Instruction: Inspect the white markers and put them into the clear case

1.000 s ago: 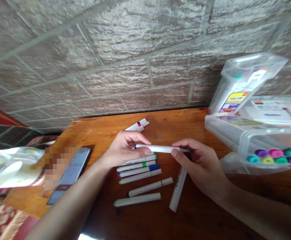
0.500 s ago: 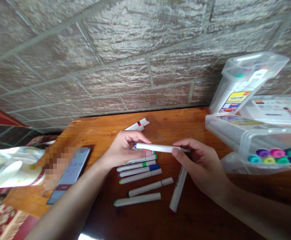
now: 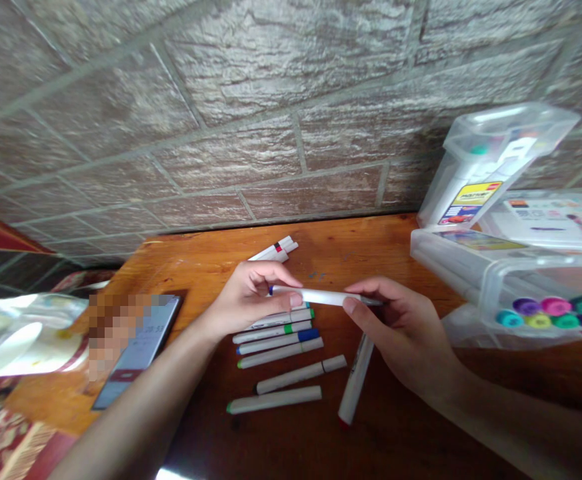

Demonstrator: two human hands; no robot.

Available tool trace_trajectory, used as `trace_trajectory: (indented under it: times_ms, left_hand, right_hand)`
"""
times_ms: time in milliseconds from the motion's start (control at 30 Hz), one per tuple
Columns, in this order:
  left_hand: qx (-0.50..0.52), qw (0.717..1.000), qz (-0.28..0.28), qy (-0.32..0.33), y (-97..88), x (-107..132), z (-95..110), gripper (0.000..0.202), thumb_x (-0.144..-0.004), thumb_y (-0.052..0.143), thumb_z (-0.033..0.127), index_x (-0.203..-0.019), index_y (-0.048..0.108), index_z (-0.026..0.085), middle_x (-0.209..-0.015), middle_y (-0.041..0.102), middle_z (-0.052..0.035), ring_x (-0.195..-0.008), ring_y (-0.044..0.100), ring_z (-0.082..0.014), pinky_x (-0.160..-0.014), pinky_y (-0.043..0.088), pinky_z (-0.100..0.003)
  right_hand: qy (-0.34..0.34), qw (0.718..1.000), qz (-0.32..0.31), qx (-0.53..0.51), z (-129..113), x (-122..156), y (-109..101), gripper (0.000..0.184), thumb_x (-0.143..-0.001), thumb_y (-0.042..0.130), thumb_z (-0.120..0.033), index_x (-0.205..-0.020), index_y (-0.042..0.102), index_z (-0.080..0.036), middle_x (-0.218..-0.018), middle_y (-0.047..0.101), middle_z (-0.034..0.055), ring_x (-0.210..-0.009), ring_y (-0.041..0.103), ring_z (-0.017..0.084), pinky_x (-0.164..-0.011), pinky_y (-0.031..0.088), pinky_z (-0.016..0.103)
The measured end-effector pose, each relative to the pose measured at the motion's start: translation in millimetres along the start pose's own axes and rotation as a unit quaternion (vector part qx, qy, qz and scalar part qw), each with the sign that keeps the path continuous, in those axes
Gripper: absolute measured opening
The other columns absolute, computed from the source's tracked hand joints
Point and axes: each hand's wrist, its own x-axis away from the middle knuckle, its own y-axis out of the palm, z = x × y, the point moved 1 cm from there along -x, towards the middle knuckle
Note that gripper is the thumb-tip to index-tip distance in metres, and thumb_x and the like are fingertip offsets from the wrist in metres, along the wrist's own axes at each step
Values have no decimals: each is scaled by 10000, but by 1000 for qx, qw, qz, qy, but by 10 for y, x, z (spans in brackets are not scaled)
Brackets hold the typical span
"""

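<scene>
As left hand (image 3: 245,303) and right hand (image 3: 405,327) pinch it, white marker (image 3: 323,297) lies crosswise —
blue end leftward; case (image 3: 438,193) right of marker reads "marker".

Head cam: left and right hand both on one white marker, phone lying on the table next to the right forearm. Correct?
Not quite: the phone lies next to the left forearm, as the head view shows. The left hand and right hand are both on one white marker.

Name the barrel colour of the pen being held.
The pen barrel is white, in the head view.
</scene>
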Motion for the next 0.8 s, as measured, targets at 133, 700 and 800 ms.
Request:
trace_trajectory:
  times_ms: [133, 700, 800]
  left_hand:
    - [28, 999, -4, -26, 8, 9, 31, 153, -758, 878, 193, -867, 797, 120, -727, 788, -54, -599, 703, -127, -553, 534, -184]
    - [73, 996, -38, -40, -52, 16, 17, 194, -809, 860, 251, -969, 826, 146, -793, 816, -72, -640, 731, -131, -606, 581, -182]
    - [79, 995, -47, -38, -76, 19, -5, 220, -816, 854, 272, -993, 828, 143, -801, 814, -83, -644, 729, -147, -612, 579, -207]
  right_hand:
    - [-3, 1000, 5, 5, -13, 7, -1, 140, -921, 711, -333, -946, 742, -200, -777, 696, 19, -642, 573, 159, -564, 444, 278]
    - [8, 1000, 3, -18, -19, 13, -24, 127, -926, 708, -327, -941, 737, -205, -771, 680, 6, -654, 570, 153, -578, 443, 272]
    - [5, 1000, 7, -22, -27, 3, -20, 124, -924, 707, -322, -930, 737, -203, -777, 682, 9, -663, 574, 155, -586, 449, 271]
